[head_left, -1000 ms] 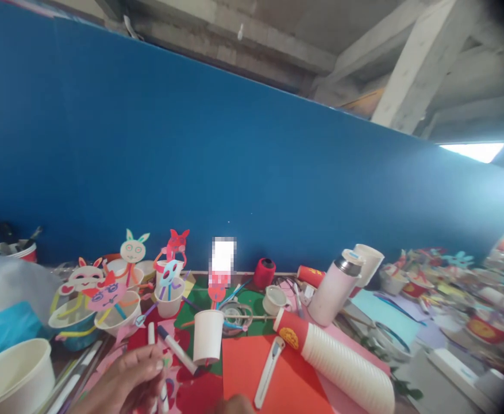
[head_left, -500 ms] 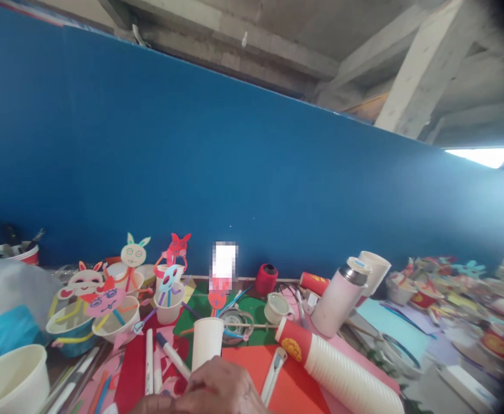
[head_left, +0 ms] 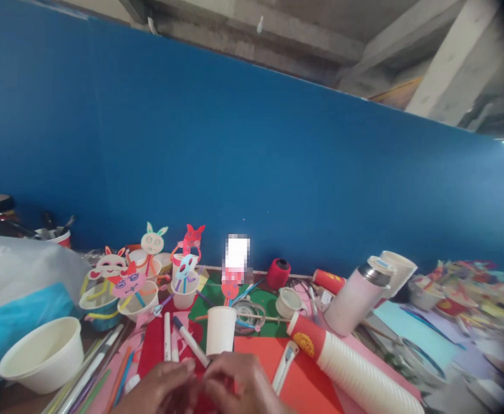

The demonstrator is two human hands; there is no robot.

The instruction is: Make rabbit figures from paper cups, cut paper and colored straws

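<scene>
Left hand [head_left: 159,386] and right hand [head_left: 238,382] meet just in front of the upright white paper cup [head_left: 220,330], fingers curled and tips close together; whether they grasp anything between them I cannot tell, since their own knuckles hide the gap. The right hand's knuckles overlap the cup's lower edge in this view, and contact with it is not clear. Just left of the cup, a dark-capped marker [head_left: 191,343] slants down toward the fingers, with a slim white pen [head_left: 167,336] farther left. Coloured sticks [head_left: 124,368] and a large white bowl [head_left: 57,371] are farther left of the cup again. Right of it spreads an orange-red sheet [head_left: 307,391] with a utility knife [head_left: 285,368] lying on it, just beside the right hand. Beyond the knife, still right of the cup, a long stack of paper cups [head_left: 364,374] lies on its side, and a pale thermos [head_left: 357,296] leans behind that stack. Directly behind the cup rises a red paper figure [head_left: 230,289], its top masked by pixelation. Left of and behind the cup are several cut-paper animal figures [head_left: 152,242] with cups and bowls.
</scene>
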